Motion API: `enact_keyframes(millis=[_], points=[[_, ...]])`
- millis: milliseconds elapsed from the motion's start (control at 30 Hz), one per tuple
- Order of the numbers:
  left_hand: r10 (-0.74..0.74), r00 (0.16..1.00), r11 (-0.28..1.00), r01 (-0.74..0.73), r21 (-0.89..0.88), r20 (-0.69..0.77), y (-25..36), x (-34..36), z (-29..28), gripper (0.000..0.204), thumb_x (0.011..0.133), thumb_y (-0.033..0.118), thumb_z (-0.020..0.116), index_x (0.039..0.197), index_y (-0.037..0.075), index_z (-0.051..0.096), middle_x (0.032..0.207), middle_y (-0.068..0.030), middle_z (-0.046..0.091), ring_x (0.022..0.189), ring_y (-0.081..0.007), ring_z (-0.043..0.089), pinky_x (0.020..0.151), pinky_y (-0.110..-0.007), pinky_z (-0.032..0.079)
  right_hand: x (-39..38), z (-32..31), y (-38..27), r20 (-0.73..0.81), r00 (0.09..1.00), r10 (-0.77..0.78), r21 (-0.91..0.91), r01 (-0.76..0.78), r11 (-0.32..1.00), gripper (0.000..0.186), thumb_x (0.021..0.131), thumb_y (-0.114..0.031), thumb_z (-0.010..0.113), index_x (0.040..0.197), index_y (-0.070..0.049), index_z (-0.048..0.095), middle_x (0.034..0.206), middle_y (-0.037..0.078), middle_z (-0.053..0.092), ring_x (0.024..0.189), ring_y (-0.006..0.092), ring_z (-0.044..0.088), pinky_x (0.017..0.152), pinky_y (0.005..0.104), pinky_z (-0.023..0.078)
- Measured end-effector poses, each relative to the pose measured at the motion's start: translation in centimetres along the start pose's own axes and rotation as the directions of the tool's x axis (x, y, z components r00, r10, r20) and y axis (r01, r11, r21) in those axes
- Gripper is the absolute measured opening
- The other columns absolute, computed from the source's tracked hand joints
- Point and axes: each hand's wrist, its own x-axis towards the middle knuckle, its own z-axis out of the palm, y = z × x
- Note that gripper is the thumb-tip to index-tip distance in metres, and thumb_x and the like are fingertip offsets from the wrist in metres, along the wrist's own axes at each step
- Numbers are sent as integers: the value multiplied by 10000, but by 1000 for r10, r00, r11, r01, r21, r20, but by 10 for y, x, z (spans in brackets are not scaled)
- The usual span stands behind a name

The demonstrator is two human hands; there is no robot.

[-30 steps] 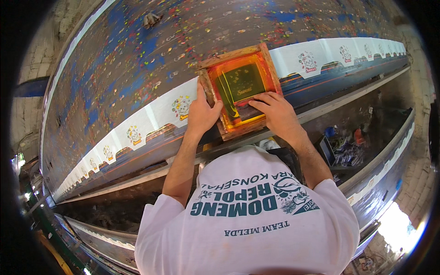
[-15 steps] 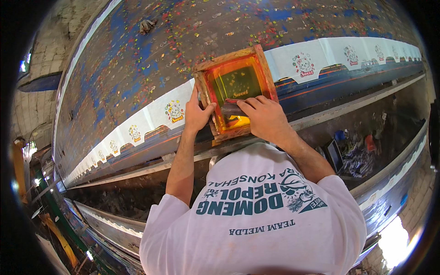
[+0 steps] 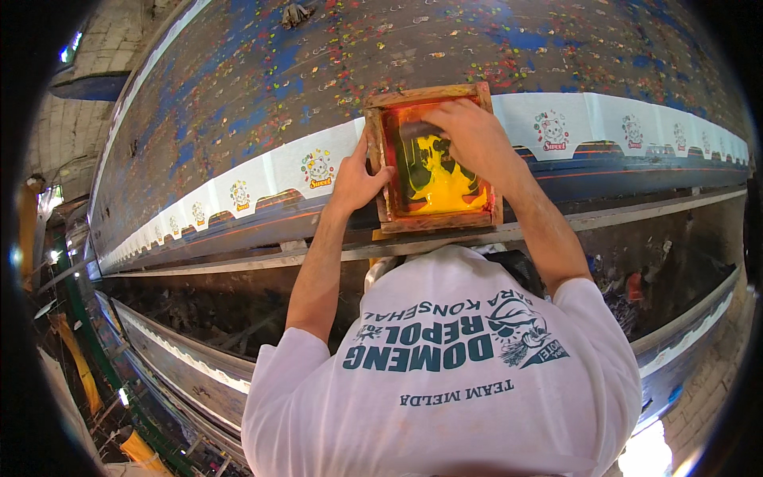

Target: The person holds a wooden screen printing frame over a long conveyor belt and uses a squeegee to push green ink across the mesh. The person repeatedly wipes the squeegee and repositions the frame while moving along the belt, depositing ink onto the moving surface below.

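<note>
Both hands worked over the long paint-flecked worktop [image 3: 238, 95], left hand [image 3: 355, 181] spread against the wooden screen frame [image 3: 433, 159] at nine o'clock, right hand [image 3: 469, 135] curled around a squeegee [image 3: 419, 130] at twelve, where any frame slip might smear yellow ink [image 3: 445, 187].

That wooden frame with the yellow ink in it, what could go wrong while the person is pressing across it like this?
1. The left hand steadies the frame only at its left edge; if the frame slips on the white strip, the print could smear or sit off from its neighbours.
2. The right hand is down in the yellow ink; ink on the fingers might mark the strip.
3. The frame overhangs the table's near edge, so it may tip.
</note>
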Motion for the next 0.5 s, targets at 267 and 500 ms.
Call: enact_keyframes(millis=[267, 500], points=[[-72, 997, 996, 70, 59, 33, 9, -6, -3, 1006, 983, 377, 812, 1777, 2, 322, 1211, -238, 845, 1042, -357, 840, 977, -434, 633, -23, 17, -16, 80, 997, 14, 27, -16, 1000, 572, 835, 31, 778, 1391, -98, 745, 1341, 109, 738, 1324, 345, 657, 1143, 452, 561], [-105, 994, 993, 105, 59, 3, 25, -25, 0, 862, 1129, 467, 678, 1778, 28, 320, 1009, -289, 824, 926, -451, 825, 864, -504, 631, -79, 7, -44, 126, 991, -35, 100, 22, 995, 591, 819, 72, 738, 1389, -85, 753, 1352, 101, 741, 1312, 332, 662, 1149, 433, 555]])
